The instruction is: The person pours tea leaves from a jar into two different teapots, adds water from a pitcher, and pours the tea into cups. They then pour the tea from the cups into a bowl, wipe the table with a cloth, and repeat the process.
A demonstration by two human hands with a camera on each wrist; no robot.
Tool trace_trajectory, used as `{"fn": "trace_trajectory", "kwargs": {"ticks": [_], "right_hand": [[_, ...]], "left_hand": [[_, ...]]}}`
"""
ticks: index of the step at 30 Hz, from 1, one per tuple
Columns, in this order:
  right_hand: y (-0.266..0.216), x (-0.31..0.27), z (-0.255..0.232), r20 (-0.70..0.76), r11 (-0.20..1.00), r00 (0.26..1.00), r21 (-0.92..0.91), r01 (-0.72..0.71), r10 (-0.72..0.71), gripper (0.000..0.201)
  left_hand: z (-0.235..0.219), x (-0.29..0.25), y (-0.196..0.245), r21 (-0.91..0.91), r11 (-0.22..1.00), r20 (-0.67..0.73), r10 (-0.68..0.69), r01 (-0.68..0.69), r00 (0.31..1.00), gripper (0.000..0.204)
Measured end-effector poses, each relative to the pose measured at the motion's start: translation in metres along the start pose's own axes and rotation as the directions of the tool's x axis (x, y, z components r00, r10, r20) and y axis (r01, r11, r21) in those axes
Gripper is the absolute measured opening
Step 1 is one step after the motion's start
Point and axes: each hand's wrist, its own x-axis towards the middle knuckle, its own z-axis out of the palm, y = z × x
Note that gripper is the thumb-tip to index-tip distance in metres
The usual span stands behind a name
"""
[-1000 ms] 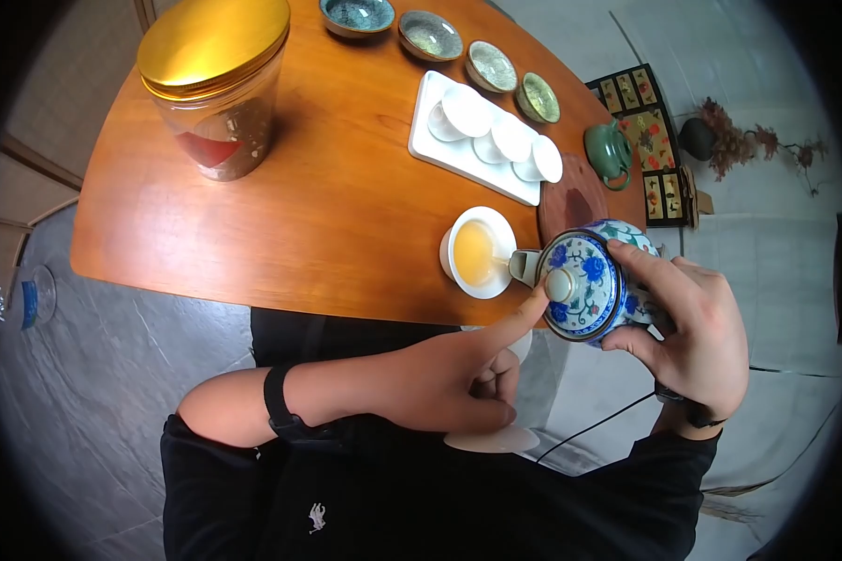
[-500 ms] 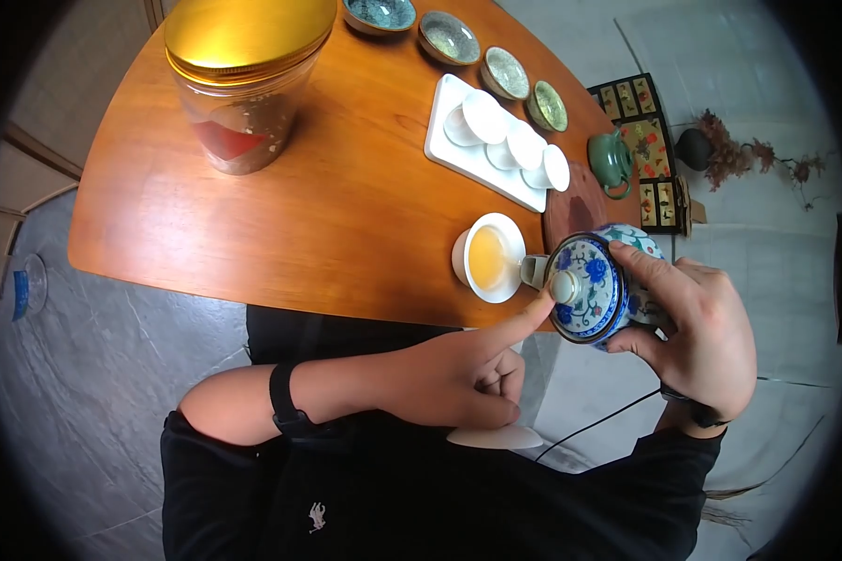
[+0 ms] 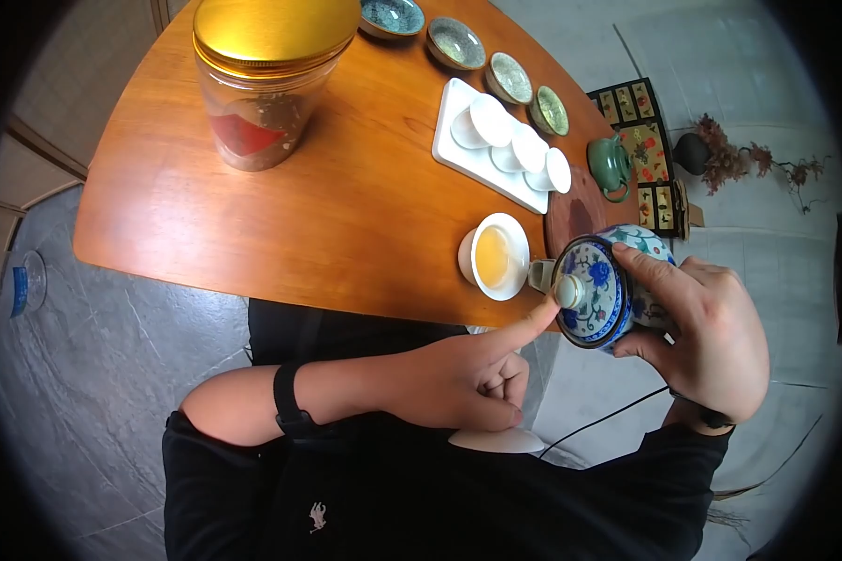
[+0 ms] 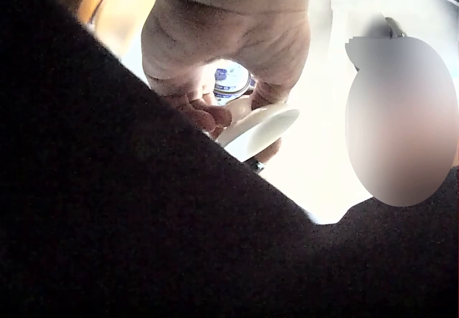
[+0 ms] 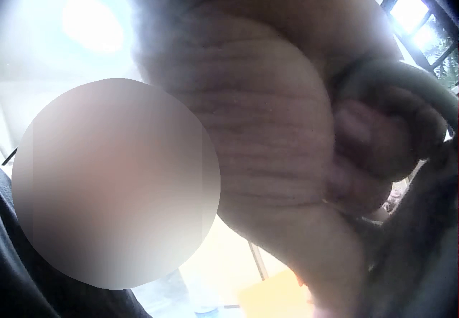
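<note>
My right hand (image 3: 711, 332) grips the handle side of a blue-and-white floral teapot (image 3: 638, 248), held tilted at the table's near edge. Its spout (image 3: 540, 274) is right at the rim of a white cup (image 3: 468, 259) holding amber tea (image 3: 492, 256). The outstretched index finger of my left hand (image 3: 453, 383) touches the knob (image 3: 568, 292) of the teapot lid. The same hand's other fingers and thumb hold a small white dish (image 4: 265, 131), mostly hidden under the hand in the head view. The right wrist view is dark and mainly shows the palm.
A white tray (image 3: 444, 151) bears several white cups behind the teacup. Beyond it stand patterned bowls (image 3: 456, 43) and a green teapot (image 3: 610, 164). A brown round board (image 3: 570, 210) lies beside the tray. At the left stands a gold-lidded jar (image 3: 262, 107).
A thin stream ran from the spout into the cup one second ago; none shows now. The teapot and right hand have shifted slightly right. The view has also shifted a little.
</note>
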Motion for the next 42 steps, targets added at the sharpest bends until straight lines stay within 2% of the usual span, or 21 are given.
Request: {"fn": "trace_trajectory", "kwargs": {"ticks": [4,7,11,14,16,18,22,27,29,32,35,37,40,42], "right_hand": [[0.004,-0.006,0.002,-0.02,1.0,1.0,0.001,0.021,-0.021,0.082],[0.011,-0.019,0.009,-0.037,0.995,0.996,0.069,-0.079,0.081,0.083],[0.036,-0.04,0.049,-0.196,0.915,0.969,0.398,-0.062,0.151,0.083],[0.048,-0.055,0.079,-0.186,0.75,0.945,0.655,-0.085,0.27,0.077],[0.052,-0.061,0.099,-0.218,0.701,0.919,0.709,-0.082,0.328,0.076],[0.055,-0.069,0.121,-0.236,0.594,0.876,0.802,-0.07,0.421,0.077],[0.066,-0.09,0.141,-0.207,0.486,0.798,0.866,-0.12,0.566,0.082],[0.084,-0.115,0.129,-0.326,0.315,0.59,0.941,0.125,0.739,0.087],[0.101,-0.128,0.141,-0.393,0.316,0.532,0.92,0.233,0.75,0.087],[0.114,-0.124,0.153,-0.375,0.277,0.396,0.918,0.284,0.838,0.086],[0.126,-0.103,0.174,-0.363,0.25,0.268,0.892,0.377,0.892,0.083],[0.144,-0.091,0.207,-0.368,0.249,0.278,0.89,0.382,0.887,0.081],[0.164,-0.067,0.257,-0.36,0.215,0.26,0.864,0.456,0.896,0.078],[0.17,-0.054,0.27,-0.333,0.17,0.253,0.847,0.503,0.909,0.077]], "left_hand": [[0.003,0.001,-0.002,0.035,0.999,-0.023,0.003,-0.002,1.0,0.105],[0.01,0.005,0.001,0.065,0.998,-0.062,-0.017,0.021,0.998,0.107],[0.019,0.012,0.014,0.128,0.984,-0.151,-0.101,0.121,0.983,0.107],[0.027,0.018,0.021,0.268,0.942,-0.231,-0.141,0.202,0.963,0.106],[0.03,0.023,0.022,0.32,0.92,-0.263,-0.146,0.229,0.954,0.106],[0.033,0.031,0.02,0.313,0.924,-0.273,-0.133,0.219,0.953,0.107],[0.047,0.061,0.049,0.338,0.878,-0.289,-0.245,0.338,0.925,0.109],[0.061,0.124,0.091,0.484,0.796,-0.23,-0.286,0.365,0.93,0.106],[0.062,0.154,0.103,0.555,0.755,-0.198,-0.288,0.35,0.937,0.103],[0.049,0.194,0.107,0.68,0.66,-0.216,-0.236,0.319,0.948,0.084],[0.024,0.235,0.107,0.761,0.547,-0.207,-0.303,0.348,0.93,0.076],[0.012,0.257,0.106,0.824,0.4,-0.241,-0.394,0.401,0.887,0.084],[-0.012,0.276,0.094,0.766,0.358,-0.333,-0.489,0.534,0.806,0.081],[-0.029,0.284,0.083,0.766,0.361,-0.331,-0.489,0.532,0.807,0.081]]}}
